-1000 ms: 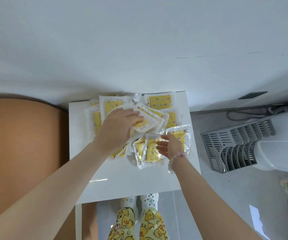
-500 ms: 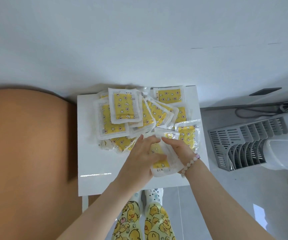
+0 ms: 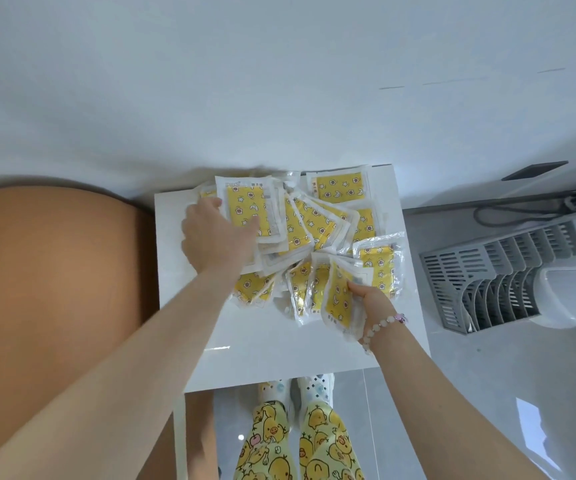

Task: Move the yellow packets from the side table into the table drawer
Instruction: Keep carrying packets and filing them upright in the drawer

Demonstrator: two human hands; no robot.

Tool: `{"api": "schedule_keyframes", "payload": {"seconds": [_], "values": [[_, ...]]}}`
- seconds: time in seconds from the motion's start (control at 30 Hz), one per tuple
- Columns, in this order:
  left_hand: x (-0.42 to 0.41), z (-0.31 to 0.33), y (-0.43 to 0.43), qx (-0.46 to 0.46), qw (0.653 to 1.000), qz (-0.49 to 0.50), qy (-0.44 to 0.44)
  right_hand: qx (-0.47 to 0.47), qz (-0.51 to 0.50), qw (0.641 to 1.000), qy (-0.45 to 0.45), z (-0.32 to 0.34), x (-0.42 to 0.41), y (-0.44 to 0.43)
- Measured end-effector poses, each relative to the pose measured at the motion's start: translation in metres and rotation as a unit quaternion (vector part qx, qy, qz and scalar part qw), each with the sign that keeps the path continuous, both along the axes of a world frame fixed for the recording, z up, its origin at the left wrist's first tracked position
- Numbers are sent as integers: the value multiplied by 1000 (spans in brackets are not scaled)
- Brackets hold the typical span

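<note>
Here, left hand [image 3: 217, 237] grip around piled yellow packets [image 3: 314, 220], right hand [image 3: 371, 301] grip a pinch on one packet [image 3: 338, 299].

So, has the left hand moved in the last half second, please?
Yes: across the white square side table, the left hand went from front-centre to the far-left yellow packets.

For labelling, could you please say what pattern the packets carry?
The packets are yellow with stars and moons; head view.

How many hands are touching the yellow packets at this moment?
2. The left hand grips the far-left packet; the right hand holds the near-right packet. No other hand is in view.
</note>
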State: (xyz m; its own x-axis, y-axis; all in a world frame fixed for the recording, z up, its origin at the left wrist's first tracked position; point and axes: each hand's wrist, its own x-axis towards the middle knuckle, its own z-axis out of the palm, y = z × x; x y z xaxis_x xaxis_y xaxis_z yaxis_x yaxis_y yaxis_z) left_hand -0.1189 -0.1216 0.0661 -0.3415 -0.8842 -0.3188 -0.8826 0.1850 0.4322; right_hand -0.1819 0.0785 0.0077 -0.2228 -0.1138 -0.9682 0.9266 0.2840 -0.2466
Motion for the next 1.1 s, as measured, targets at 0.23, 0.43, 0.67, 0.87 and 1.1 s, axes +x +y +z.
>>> {"api": "schedule_keyframes", "payload": {"seconds": [0.23, 0.43, 0.67, 0.87, 1.1], "values": [[-13, -26, -16, 65, 990, 64, -110, 63, 70, 995, 41, -8, -4, 9], [-24, -26, -18, 84, 993, 32, -73, 82, 131, 986, 61, -7, -6, -6], [-21, -11, -19, 62, 997, 34, 0, 59, 115, 990, 54, -1, 15, -26], [-2, 16, 11, 133, 969, 62, 197, 48, 3, 997, 58, 9, 5, -35], [32, 6, 83, 247, 951, 34, 182, -183, -294, 935, -70, 19, 3, -35]]}}
